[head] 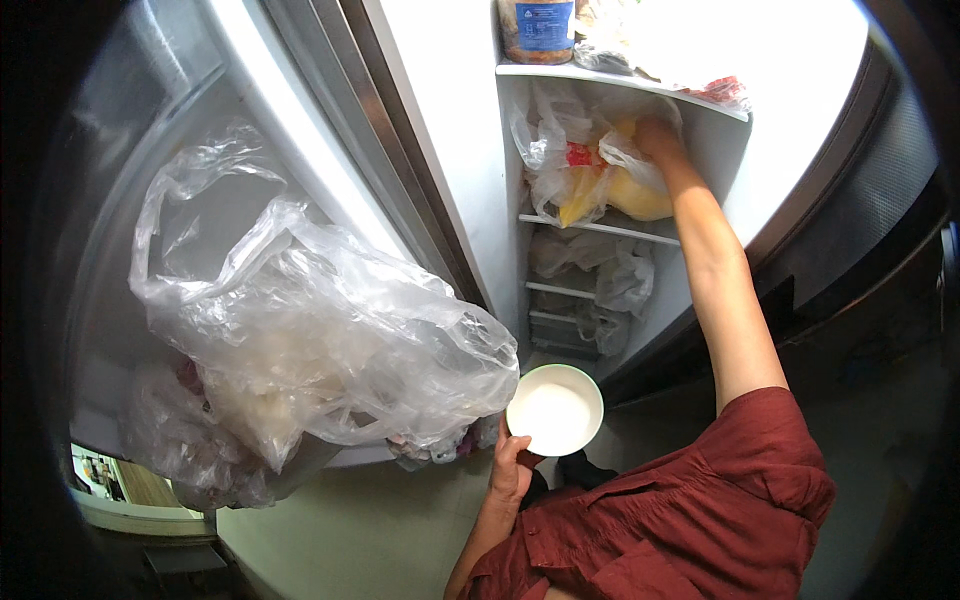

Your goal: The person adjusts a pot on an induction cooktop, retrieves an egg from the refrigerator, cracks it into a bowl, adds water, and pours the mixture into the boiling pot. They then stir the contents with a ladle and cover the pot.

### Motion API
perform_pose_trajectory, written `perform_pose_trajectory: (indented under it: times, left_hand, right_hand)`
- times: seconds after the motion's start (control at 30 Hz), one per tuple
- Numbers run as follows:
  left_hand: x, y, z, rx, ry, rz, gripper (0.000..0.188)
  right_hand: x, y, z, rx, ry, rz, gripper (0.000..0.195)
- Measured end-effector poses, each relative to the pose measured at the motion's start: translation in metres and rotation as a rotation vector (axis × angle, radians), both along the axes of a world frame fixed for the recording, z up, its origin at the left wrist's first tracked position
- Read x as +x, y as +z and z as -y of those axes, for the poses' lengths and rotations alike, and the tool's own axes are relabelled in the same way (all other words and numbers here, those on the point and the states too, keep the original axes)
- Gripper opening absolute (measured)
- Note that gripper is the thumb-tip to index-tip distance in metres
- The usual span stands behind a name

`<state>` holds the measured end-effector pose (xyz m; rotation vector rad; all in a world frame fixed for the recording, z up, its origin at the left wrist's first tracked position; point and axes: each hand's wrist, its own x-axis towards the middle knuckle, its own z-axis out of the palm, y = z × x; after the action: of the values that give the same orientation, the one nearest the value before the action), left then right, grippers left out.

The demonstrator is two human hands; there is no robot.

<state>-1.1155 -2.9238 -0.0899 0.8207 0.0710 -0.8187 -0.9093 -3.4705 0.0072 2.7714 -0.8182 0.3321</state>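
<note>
A white bowl with a pale green rim (555, 411) rests in my left hand (511, 466), the thumb on its near side. Its inside looks plain white; I cannot tell whether it holds anything. My right arm reaches into the open refrigerator, where my right hand (657, 138) is at a clear plastic bag with yellow contents (637, 193) on an upper shelf (600, 227). The fingers are mostly hidden behind plastic and blurred, so their grip does not show. Left of it sits another plastic bag (551, 135) with a red patch and yellow contents.
Large clear plastic bags (322, 322) bulge from the open refrigerator door (300, 112) at left, close to the bowl. A jar with a blue label (540, 30) stands on the top shelf (622, 73). More bagged items (622, 274) fill lower shelves. Tiled floor (352, 532) lies below.
</note>
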Motion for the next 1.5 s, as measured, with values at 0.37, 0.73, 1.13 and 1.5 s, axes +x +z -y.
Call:
perform_pose_trajectory:
  times: [0.37,0.73,1.13,1.5]
  left_hand:
    - [0.0,-0.003,0.005,0.02,0.02,0.001,0.065]
    - [0.006,-0.011,0.009,0.042,0.013,0.026,0.067]
    - [0.009,0.006,0.021,0.002,-0.011,0.026,0.067]
    - [0.011,0.012,0.033,-0.026,-0.086,0.065,0.067]
  right_hand:
    - [0.005,0.014,-0.029,0.108,-0.008,-0.117,0.021]
    - [0.028,-0.019,0.021,0.183,0.08,0.039,0.024]
    - [0.021,-0.019,0.016,0.194,0.034,-0.002,0.029]
    - [0.004,-0.023,0.158,0.858,-0.355,0.425,0.033]
